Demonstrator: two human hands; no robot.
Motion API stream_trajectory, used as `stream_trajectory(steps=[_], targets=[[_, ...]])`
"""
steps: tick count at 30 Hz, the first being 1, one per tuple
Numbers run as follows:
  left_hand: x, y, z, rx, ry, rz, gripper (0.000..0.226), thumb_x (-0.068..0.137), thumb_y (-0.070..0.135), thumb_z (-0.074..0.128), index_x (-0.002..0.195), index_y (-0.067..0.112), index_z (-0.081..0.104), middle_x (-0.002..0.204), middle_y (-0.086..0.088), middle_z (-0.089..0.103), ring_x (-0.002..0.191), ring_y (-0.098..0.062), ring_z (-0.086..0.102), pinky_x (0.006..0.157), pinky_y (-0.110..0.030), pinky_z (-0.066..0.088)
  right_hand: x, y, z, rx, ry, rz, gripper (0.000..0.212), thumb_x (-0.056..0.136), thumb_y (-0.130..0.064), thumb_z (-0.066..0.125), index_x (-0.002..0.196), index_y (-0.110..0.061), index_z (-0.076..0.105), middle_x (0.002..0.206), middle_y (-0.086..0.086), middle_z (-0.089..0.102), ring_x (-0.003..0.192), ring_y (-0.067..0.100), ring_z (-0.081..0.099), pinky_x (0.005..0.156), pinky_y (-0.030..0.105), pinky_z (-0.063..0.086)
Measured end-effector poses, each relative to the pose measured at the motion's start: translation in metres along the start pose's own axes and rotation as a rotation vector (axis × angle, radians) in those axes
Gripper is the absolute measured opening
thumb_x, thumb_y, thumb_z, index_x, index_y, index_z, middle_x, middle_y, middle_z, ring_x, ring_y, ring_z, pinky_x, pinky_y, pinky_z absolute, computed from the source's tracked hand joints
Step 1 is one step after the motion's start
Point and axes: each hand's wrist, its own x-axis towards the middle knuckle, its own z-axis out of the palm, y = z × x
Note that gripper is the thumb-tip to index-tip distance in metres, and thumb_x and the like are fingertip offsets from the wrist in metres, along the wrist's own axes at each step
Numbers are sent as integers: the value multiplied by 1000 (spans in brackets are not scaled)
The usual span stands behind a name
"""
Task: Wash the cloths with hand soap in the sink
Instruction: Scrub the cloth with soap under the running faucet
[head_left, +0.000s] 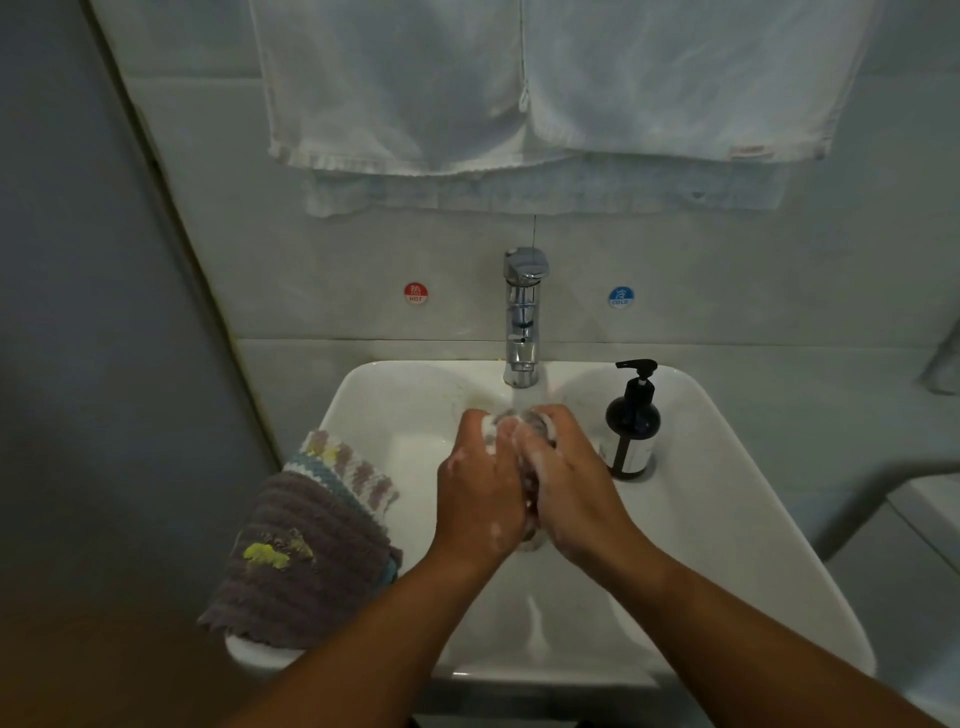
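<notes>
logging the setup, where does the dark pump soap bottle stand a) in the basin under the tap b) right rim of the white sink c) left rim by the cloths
b: the dark pump soap bottle stands upright on the white sink's right rim, opposite the grey-brown ribbed cloth.

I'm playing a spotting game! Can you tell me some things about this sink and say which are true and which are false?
1. The left hand and right hand grip a soapy cloth under the faucet. True.
2. The soap pump bottle stands on the left side of the sink. False: it stands on the right.
3. The brown cloth on the sink's rim has a yellow stain. True.
4. The red hot sticker is right of the faucet. False: it is left; the blue cold sticker is right.
</notes>
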Motion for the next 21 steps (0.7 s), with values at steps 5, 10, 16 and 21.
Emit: stream_trajectory(steps=[5,10,16,21], targets=[[2,2,1,27,40,-38,40,107,43,37,112,16,66,100,1,67,97,-21,65,85,-31,48,5,9,-1,-99,129,-68,25,105,-39,41,109,-22,59,89,-10,66,75,-6,66,58,9,49],[-8,-4,3,-284,-241,-62,20,108,39,37,118,29,50,103,6,66,96,-16,68,86,-34,60,14,8,-10,-92,212,14,37,106,-44,37,90,-23,64,80,-5,69,71,7,68,56,10,47],[1,-5,2,-33,-38,0,21,107,40,36,111,25,50,88,14,60,79,-5,61,59,-4,42,2,8,-3,157,-19,42,11,104,-35,48,110,-30,56,97,-4,71,86,12,73,70,27,61],[2,1,6,22,9,-40,45,106,48,35,105,20,69,99,-2,73,90,-17,68,75,-18,49,12,15,-4,-211,185,-101,23,104,-41,44,100,-24,59,83,-9,66,74,6,66,62,13,50]])
